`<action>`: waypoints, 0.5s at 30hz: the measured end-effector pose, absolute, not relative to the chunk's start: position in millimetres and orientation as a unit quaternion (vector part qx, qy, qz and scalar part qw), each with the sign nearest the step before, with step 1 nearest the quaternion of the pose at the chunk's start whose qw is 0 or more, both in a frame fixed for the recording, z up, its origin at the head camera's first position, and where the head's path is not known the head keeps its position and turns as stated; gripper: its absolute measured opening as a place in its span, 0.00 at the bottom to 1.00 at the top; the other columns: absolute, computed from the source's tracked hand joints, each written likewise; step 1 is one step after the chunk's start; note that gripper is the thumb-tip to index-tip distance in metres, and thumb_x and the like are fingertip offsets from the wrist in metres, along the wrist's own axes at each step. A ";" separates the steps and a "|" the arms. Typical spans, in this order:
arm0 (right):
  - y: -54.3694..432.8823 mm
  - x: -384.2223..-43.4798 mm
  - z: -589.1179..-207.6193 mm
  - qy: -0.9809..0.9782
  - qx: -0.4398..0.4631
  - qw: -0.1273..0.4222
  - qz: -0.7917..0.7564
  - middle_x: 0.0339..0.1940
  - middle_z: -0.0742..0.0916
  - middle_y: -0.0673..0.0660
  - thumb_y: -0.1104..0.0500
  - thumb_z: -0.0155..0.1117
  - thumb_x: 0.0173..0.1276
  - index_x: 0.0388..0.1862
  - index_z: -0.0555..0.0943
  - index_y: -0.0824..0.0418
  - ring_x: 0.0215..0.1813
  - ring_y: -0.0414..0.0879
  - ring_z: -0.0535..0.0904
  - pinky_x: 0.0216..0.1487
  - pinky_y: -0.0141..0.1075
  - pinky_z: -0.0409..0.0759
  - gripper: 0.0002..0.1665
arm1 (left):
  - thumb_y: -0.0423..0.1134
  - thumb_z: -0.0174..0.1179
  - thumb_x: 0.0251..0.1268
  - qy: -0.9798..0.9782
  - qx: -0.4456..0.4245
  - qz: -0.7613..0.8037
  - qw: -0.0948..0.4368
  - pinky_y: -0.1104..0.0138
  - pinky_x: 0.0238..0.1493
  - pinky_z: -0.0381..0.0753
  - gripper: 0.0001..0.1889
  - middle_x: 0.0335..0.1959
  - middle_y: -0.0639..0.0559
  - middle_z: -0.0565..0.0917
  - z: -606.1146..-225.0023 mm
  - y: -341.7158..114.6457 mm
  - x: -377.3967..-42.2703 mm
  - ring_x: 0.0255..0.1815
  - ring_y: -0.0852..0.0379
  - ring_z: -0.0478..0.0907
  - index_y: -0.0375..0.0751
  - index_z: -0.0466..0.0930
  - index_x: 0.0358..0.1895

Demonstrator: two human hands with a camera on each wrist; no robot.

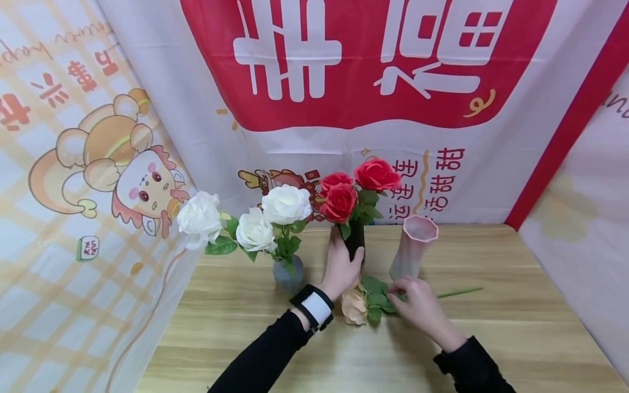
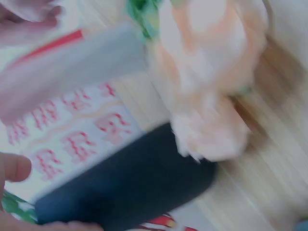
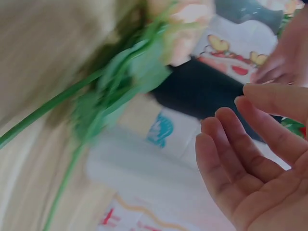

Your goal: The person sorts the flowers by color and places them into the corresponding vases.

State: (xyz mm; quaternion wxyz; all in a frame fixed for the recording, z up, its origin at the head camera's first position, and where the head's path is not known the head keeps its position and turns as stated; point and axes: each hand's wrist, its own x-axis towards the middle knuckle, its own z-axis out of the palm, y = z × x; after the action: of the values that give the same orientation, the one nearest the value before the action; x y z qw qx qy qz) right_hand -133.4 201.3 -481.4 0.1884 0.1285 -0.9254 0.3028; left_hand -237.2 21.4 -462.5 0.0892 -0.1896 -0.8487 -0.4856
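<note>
My left hand (image 1: pixel 342 266) is around the upper part of a black vase (image 2: pixel 130 178) holding red roses (image 1: pixel 340 202). In the left wrist view its thumb (image 2: pixel 17 167) stands off from the vase, with fingers along the lower side. My right hand (image 3: pixel 255 168) hovers over the leaves and stem of a peach rose (image 1: pixel 355 307), its fingers loosely bent with nothing between them. The rose lies on the table in front of the black vase, its green stem (image 1: pixel 462 292) pointing right. The left wrist view is blurred.
A pink-and-grey vase (image 1: pixel 414 245) stands right of the black one. To the left, a small blue-grey vase (image 1: pixel 288 273) holds white roses (image 1: pixel 286 204) that lean over the left edge of the wooden table (image 1: pixel 236 344). Printed cloths (image 1: pixel 354 117) hang behind and beside it.
</note>
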 end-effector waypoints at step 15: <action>263.4 -126.1 -516.0 -0.956 0.132 0.160 0.206 0.30 0.82 0.52 0.68 0.69 0.62 0.30 0.85 0.63 0.31 0.44 0.80 0.31 0.40 0.79 0.02 | 0.50 0.54 0.74 -0.870 -0.264 -0.410 -0.068 0.57 0.67 0.64 0.30 0.71 0.41 0.65 -445.3 57.3 -191.9 0.71 0.48 0.62 0.36 0.65 0.71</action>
State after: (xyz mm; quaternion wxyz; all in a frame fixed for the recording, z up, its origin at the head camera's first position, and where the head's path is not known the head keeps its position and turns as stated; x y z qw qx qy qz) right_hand -126.1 263.4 -516.0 0.1601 0.1316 -0.9564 0.2059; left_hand -191.9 57.3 -445.3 -0.0684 -0.2639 -0.8702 -0.4103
